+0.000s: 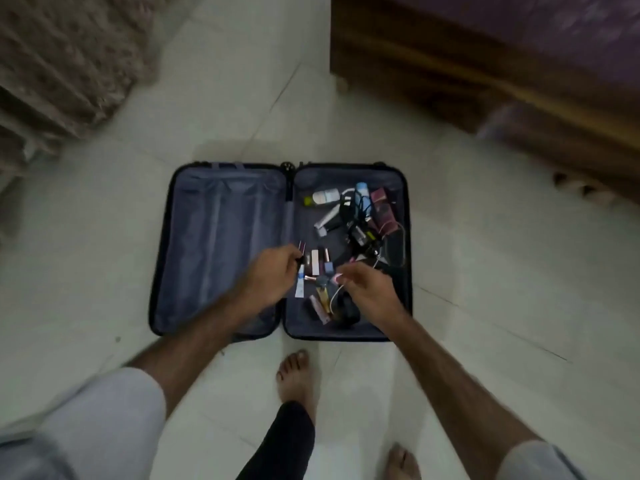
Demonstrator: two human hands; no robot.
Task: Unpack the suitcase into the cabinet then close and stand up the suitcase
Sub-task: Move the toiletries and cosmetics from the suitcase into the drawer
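Tiled floor (450, 209) | suitcase (221, 237) open flat, hinge running away | hands (273, 271) inside

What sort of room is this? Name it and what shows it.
Probably a bedroom at home. An open suitcase of toiletries lies on a pale tiled floor, beside a low wooden bed frame with purple bedding, and a patterned curtain hangs opposite.

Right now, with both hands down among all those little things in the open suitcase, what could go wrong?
1. The white cable runs under the right hand through the clutter; pulling it might drag the lipsticks along.
2. The left hand seems to pinch only a small dark item at its fingers; it could slip.
3. Bare feet stand close to the suitcase on tile, so a dropped item might hit them.
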